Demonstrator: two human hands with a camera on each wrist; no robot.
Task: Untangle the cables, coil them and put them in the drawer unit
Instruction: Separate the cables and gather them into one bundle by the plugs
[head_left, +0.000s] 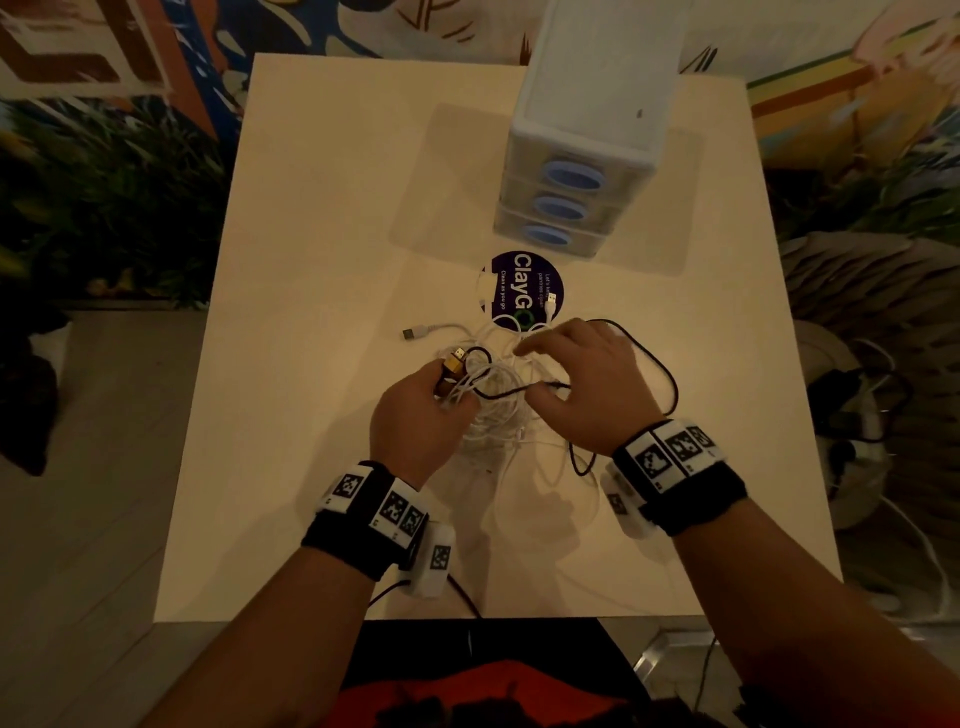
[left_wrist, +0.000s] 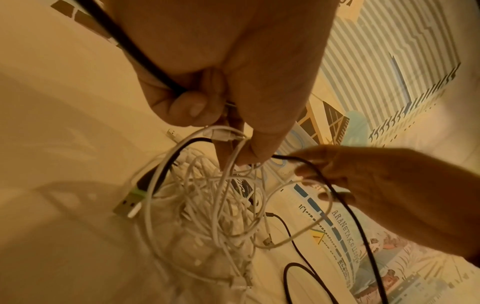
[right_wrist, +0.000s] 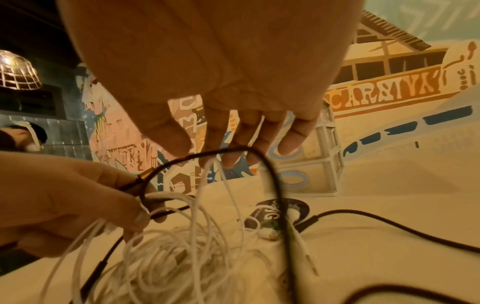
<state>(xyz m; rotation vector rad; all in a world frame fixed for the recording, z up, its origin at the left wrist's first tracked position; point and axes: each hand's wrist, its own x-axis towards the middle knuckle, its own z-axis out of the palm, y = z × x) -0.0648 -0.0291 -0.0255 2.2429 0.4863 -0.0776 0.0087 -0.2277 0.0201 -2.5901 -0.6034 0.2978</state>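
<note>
A tangle of white cables lies mid-table with a long black cable looping out to its right. My left hand grips a gold-tipped plug together with several white strands at the tangle's left side; in the left wrist view the left hand curls round black and white cable. My right hand hovers over the tangle's right side with its fingers straight. Its fingertips touch a raised loop of the black cable. The white drawer unit, with blue handles and all drawers closed, stands at the back right.
A round dark ClayGo sticker sits between the tangle and the drawer unit. A white USB plug pokes out left of the pile. The table's front edge is close to my body. Floor cables lie to the right of the table.
</note>
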